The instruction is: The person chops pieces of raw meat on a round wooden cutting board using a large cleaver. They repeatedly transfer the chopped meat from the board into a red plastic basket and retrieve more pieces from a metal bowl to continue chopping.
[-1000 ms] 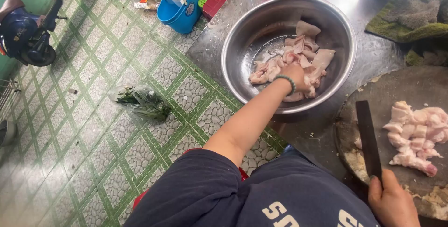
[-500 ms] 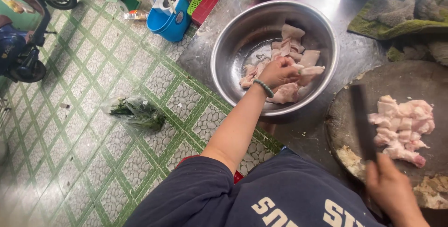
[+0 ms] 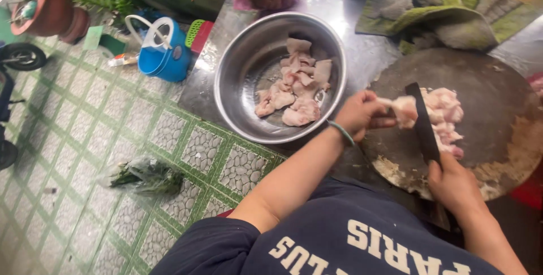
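My left hand (image 3: 362, 115) pinches a pale pink, fatty strip of raw meat (image 3: 403, 108) at the near-left edge of the round dark wooden chopping board (image 3: 492, 116). My right hand (image 3: 452, 187) is closed around the black cleaver (image 3: 423, 128), its blade lying across the board beside the meat pile (image 3: 444, 117). Left of the board stands a steel bowl (image 3: 237, 77) of cut pieces.

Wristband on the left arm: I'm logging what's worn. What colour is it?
Pale green wristband, clearest in the head view.
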